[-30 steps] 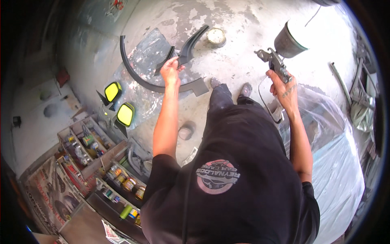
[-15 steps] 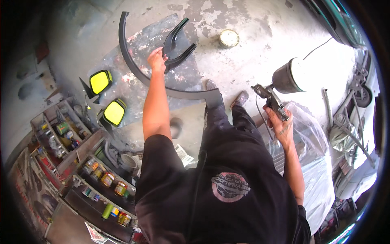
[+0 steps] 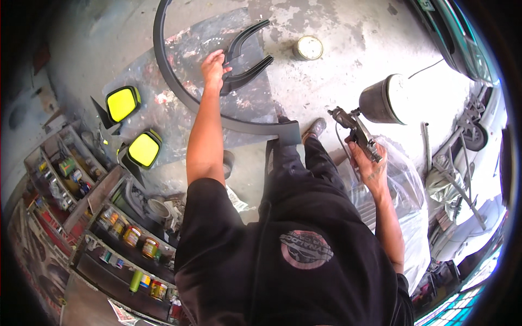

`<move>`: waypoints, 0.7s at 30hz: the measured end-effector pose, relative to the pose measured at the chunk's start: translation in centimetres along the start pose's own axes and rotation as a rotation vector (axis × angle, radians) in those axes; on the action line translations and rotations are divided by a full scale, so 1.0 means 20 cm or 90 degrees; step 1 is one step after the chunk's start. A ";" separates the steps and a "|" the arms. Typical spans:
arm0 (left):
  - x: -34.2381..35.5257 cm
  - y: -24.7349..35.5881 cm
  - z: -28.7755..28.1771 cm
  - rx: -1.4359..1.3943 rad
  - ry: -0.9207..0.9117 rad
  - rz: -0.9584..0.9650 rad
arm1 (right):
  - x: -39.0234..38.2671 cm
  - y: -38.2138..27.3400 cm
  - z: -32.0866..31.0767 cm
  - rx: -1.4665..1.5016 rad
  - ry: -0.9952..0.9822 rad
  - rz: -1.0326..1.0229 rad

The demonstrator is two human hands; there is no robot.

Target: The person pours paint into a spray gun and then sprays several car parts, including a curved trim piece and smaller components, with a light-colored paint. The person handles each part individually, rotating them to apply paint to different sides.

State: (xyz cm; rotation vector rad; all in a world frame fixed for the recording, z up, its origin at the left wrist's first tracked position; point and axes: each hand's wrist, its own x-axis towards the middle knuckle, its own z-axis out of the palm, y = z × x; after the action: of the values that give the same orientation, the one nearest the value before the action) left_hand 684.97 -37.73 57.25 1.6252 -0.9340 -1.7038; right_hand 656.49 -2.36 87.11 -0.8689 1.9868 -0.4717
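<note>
My left hand (image 3: 215, 69) is closed at the joined end of a black forked trim piece (image 3: 247, 73), whose two curved prongs point away to the right. Part of the grip is hidden behind the fingers. Below my left forearm a long black arch-shaped trim (image 3: 176, 84) curves round, and its near end overlaps my trouser leg. On the right, my right hand (image 3: 370, 163) is wrapped round the handle of a spray gun (image 3: 350, 127), which has a large dark cup (image 3: 375, 101) fixed to it. A thin hose hangs beside the gun.
Two mirror housings with bright yellow faces (image 3: 122, 104) rest at the left on a paint-stained sheet (image 3: 133, 76). A round can (image 3: 309, 48) stands ahead. Shelves (image 3: 89, 228) of jars are at lower left; clear plastic sheeting (image 3: 405, 217) and a teal vehicle (image 3: 473, 43) lie right.
The forked trim piece has shifted right, and my left hand has moved slightly forward with it. The spray gun in my right hand has moved a little to the left. The whole view has shifted slightly.
</note>
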 end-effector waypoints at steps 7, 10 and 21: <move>-0.01 0.01 -0.03 0.056 -0.026 0.007 | 0.10 -0.18 0.08 0.182 0.012 0.142; 0.00 0.04 -0.07 0.063 -0.032 0.000 | 0.15 -0.14 0.12 0.072 -0.026 0.008; 0.02 -0.03 -0.11 0.034 -0.032 -0.007 | 0.26 -0.43 0.14 0.018 -0.052 -0.091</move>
State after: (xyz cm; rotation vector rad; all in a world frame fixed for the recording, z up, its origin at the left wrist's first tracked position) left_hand 687.22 -38.01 56.56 1.6309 -1.0040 -1.7483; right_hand 660.28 -11.96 87.89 -1.0009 1.8478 -0.5362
